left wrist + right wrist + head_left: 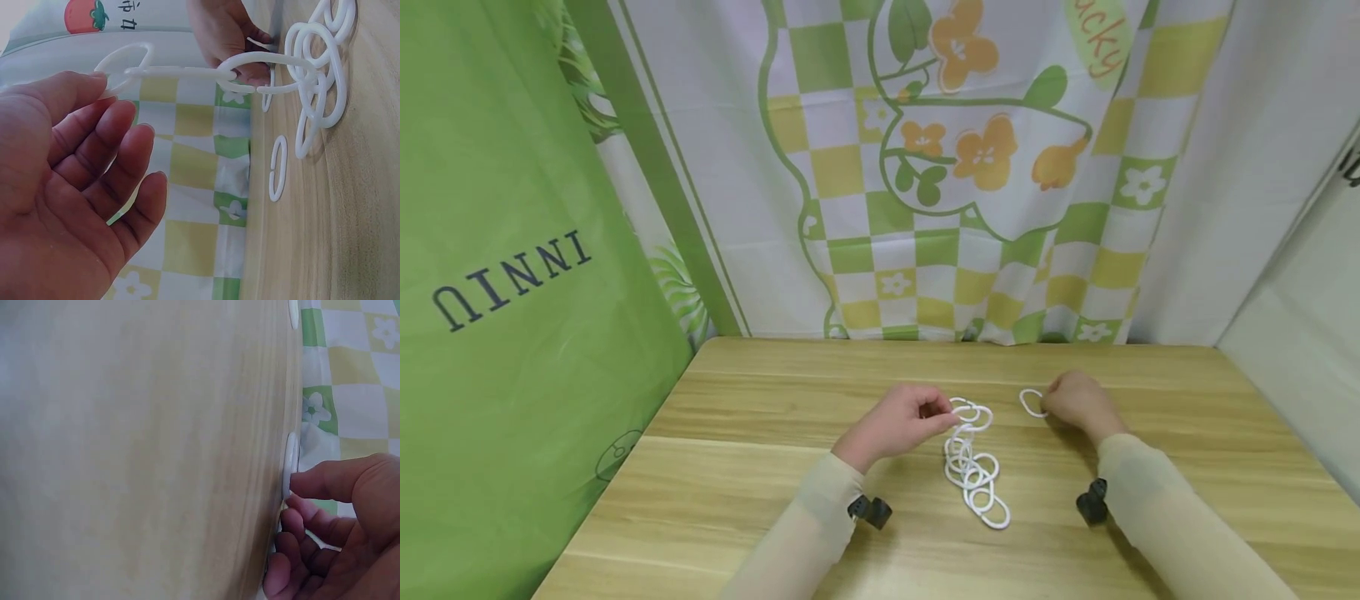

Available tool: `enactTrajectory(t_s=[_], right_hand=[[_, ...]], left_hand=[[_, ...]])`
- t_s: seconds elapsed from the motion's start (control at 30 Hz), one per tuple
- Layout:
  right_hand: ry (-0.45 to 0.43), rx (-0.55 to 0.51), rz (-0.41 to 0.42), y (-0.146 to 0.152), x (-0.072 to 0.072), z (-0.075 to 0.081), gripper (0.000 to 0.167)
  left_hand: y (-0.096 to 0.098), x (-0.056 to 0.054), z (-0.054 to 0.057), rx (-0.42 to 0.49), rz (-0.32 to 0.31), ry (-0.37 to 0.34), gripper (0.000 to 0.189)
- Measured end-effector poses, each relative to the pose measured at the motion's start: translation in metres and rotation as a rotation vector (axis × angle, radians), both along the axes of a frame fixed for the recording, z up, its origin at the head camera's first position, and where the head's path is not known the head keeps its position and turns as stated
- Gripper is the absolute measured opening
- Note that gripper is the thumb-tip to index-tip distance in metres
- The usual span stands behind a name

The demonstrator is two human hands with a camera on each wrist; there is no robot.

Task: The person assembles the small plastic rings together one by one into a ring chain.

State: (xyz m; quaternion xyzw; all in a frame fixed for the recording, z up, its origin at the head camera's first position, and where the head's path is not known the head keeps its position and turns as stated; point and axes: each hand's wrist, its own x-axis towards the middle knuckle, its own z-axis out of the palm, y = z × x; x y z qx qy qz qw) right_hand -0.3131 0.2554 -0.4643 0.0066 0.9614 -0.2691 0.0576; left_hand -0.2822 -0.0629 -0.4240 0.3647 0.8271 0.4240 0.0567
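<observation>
A chain of white plastic C-shaped links (970, 475) lies across the middle of the table, its far end raised. My left hand (902, 421) pinches the end link (142, 56) between thumb and forefinger, the other fingers loosely bent. From there the chain runs through the air and down to a heap of links (322, 69) on the wood. To the right, my right hand (1081, 404) is low over the table, thumb and forefinger pinching the edge of a single white link (1032, 403). That link (289, 465) appears edge-on in the right wrist view.
Another loose link (278, 169) lies on the wooden table (737, 475) near the chain. A patterned curtain (925, 292) hangs along the back edge, a green cloth (512, 375) on the left and a pale wall (1300, 333) on the right.
</observation>
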Motion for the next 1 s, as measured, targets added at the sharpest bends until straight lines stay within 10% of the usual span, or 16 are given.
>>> enactTrajectory(t_s=[0.27, 1.0], right_hand=[[0.001, -0.053, 0.133, -0.009, 0.009, -0.001, 0.023], [-0.023, -0.003, 0.174, -0.007, 0.037, 0.006, 0.01]], left_hand=[[0.002, 0.002, 0.001, -0.002, -0.013, -0.011, 0.014], [0.004, 0.005, 0.001, -0.016, -0.016, -0.018, 0.012]])
